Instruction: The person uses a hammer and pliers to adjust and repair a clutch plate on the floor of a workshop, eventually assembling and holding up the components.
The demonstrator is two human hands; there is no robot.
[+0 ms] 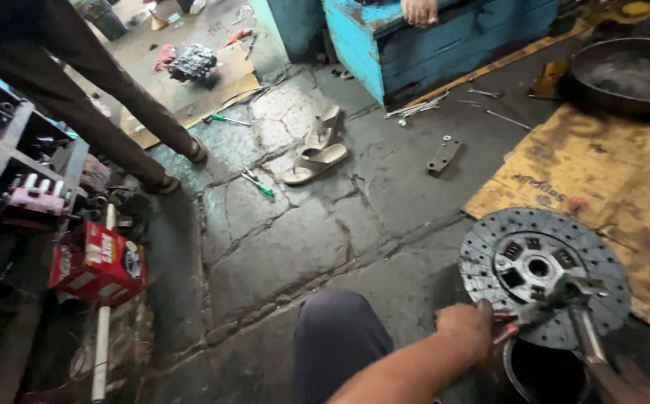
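I have the clutch disc (543,275) lying flat over the rim of a dark round container (542,374), and it serves as my landmark for everything else. My left hand (465,329) is at the disc's near-left edge, closed around the red grips of a plier-like tool (516,323) whose nose reaches toward the hub. My right hand (628,383) sits at the lower right of the disc, mostly cut off by the frame, so I cannot tell how it is closed; a wooden-handled hammer (583,322) runs up from it onto the disc's centre. The disc looks whole, its lining and hub springs in place, so I judge the work on it is barely begun. Right of the disc lies cardboard (602,172); left of it, bare cracked stone floor (287,247) gives open room, past my knee (336,337).
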